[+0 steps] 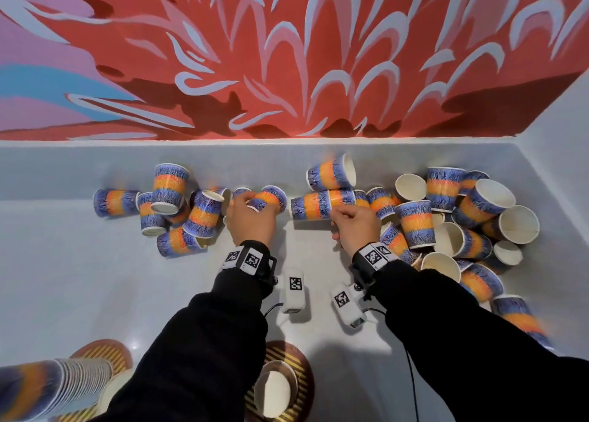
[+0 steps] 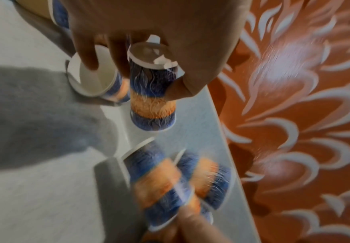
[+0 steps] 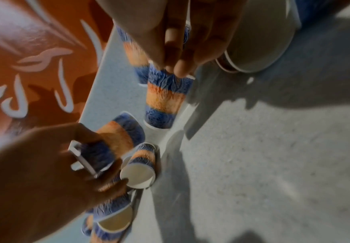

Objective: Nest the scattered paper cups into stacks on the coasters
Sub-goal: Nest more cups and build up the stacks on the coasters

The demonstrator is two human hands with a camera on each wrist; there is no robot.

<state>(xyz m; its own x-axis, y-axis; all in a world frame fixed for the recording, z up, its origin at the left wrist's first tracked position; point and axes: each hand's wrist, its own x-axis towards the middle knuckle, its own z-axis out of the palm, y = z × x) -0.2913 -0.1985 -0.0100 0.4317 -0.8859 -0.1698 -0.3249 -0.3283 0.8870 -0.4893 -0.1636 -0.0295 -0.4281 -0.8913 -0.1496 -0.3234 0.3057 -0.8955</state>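
Note:
Blue-and-orange paper cups lie scattered along the back of the white table. My left hand grips one small cup by its base end; in the left wrist view the thumb and fingers pinch that cup. My right hand holds a cup lying on its side, fingers curled at its rim end; the right wrist view shows the fingertips pinching that cup. A striped coaster near me carries one cup. A tall nested stack stands on the left coaster.
A big heap of cups fills the right side, a smaller cluster the left. The painted red wall runs right behind the table. Two tagged white blocks with cables lie between my forearms.

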